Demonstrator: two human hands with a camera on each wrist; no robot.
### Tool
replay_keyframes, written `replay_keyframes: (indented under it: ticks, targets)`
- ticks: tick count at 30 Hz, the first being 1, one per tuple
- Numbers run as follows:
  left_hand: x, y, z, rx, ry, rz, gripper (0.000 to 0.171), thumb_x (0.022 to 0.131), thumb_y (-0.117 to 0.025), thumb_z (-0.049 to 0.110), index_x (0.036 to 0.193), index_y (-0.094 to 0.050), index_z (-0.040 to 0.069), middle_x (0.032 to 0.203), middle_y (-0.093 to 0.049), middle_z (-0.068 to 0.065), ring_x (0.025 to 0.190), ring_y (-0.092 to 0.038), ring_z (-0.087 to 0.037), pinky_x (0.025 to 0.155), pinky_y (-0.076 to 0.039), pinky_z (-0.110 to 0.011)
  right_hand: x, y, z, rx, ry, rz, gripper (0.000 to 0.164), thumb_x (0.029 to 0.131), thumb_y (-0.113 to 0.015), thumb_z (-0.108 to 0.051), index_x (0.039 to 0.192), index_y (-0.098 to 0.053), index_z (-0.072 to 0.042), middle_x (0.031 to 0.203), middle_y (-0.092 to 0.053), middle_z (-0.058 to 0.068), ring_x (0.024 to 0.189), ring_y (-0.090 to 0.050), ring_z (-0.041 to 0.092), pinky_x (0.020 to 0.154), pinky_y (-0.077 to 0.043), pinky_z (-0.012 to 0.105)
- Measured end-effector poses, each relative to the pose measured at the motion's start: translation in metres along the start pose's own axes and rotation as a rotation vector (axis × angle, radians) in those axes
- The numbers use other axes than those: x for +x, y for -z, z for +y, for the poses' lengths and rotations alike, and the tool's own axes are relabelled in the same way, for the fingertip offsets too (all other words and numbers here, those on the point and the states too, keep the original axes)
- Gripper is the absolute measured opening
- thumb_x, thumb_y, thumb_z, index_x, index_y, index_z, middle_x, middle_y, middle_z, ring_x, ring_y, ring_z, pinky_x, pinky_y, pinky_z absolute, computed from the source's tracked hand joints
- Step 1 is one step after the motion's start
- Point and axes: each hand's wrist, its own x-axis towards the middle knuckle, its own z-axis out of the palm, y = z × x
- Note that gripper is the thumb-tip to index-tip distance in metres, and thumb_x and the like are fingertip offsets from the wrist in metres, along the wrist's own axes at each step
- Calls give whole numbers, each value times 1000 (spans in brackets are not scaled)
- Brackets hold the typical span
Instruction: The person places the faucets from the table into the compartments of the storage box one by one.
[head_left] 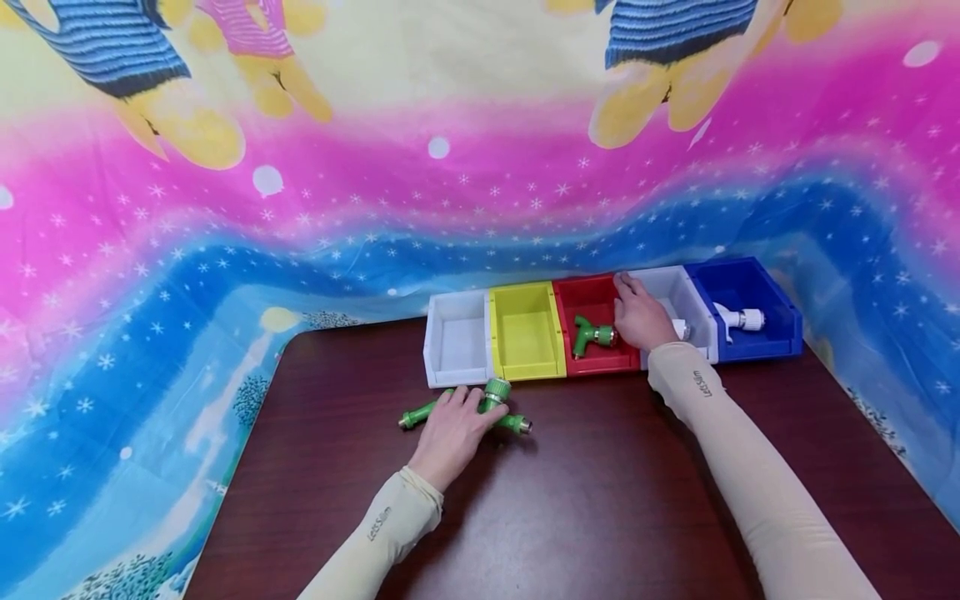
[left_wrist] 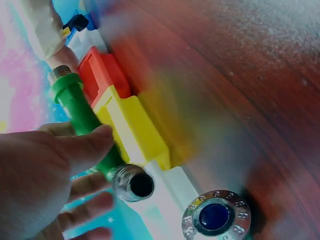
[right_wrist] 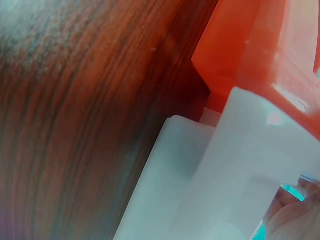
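Observation:
My left hand [head_left: 453, 437] grips a green pipe fitting [head_left: 516, 423] low over the table. In the left wrist view, the thumb crosses this fitting's green tube [left_wrist: 82, 112], which has threaded metal ends. A ring-shaped metal end with a dark centre [left_wrist: 216, 218] shows below it. My right hand [head_left: 645, 318] reaches over the wall between the red bin [head_left: 600, 367] and the grey-white bin [head_left: 703, 312], its fingertips near the back rim. Only a few of its fingers [right_wrist: 290, 210] show in the right wrist view; cannot tell whether they hold anything. A green Y-shaped fitting [head_left: 588, 335] lies in the red bin.
The bins stand side by side along the table's [head_left: 600, 500] back edge: a white bin [head_left: 427, 358], a yellow bin [head_left: 528, 371], then red, grey-white and blue [head_left: 787, 346]. White fittings lie in the blue bin [head_left: 742, 319] and the grey-white one. A patterned cloth [head_left: 450, 200] hangs behind.

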Motion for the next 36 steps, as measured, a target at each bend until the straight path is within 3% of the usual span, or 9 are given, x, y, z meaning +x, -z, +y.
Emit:
replay_keyframes:
  ticks: [3, 6, 10, 15, 23, 28, 36]
  targets:
    - [1, 3, 0, -3, -11, 34, 45, 90, -71, 2, 119, -64, 36, 119, -67, -7, 85, -62, -21, 63, -51, -31, -1, 0, 0, 3, -1, -4, 60, 111, -36, -21, 165, -20, -3, 171, -20, 20, 152, -29, 45, 120, -30, 62]
    - [2, 6, 1, -17, -12, 51, 55, 86, -70, -6, 122, -61, 35, 124, -65, -8, 65, -58, -16, 48, -42, -25, -1, 0, 0, 0, -2, -5, 60, 111, -35, -21, 165, -20, -3, 171, -19, 20, 152, -29, 45, 120, -30, 62]
    - [3, 9, 3, -54, -7, 61, 61, 83, -69, -12, 124, -60, 33, 130, -62, -10, 54, -53, -15, 45, -39, -24, 0, -1, 2, -2, -1, -1, 59, 111, -36, -21, 165, -20, -3, 171, -19, 19, 151, -31, 46, 119, -31, 62]
    - [4, 10, 4, -125, -4, 75, 58, 84, -69, -13, 123, -60, 29, 134, -58, -11, 69, -67, -20, 54, -52, -30, 0, -2, 2, -3, -1, 0, 59, 111, -37, -21, 165, -20, -3, 171, -19, 19, 153, -29, 45, 120, -30, 62]
    - [5, 11, 3, -123, -24, 121, 60, 84, -72, -11, 126, -61, 30, 134, -60, -10, 64, -66, -20, 53, -51, -30, -1, 0, 0, 0, -6, -11, 60, 111, -37, -21, 165, -20, -3, 171, -19, 19, 153, -28, 45, 120, -29, 62]
    - [7, 11, 3, -159, -23, 149, 57, 86, -74, -9, 128, -64, 28, 137, -61, -10, 82, -73, -22, 58, -56, -33, 0, -1, 1, 4, -7, -9, 60, 111, -37, -21, 165, -19, -4, 172, -18, 19, 154, -27, 44, 121, -29, 62]
    - [12, 14, 2, -321, -12, 164, 44, 90, -69, -7, 123, -70, 22, 139, -59, -10, 91, -74, -23, 65, -59, -34, 2, -4, 4, 3, -9, -9, 61, 111, -37, -23, 166, -18, -5, 172, -18, 18, 155, -25, 43, 120, -28, 62]
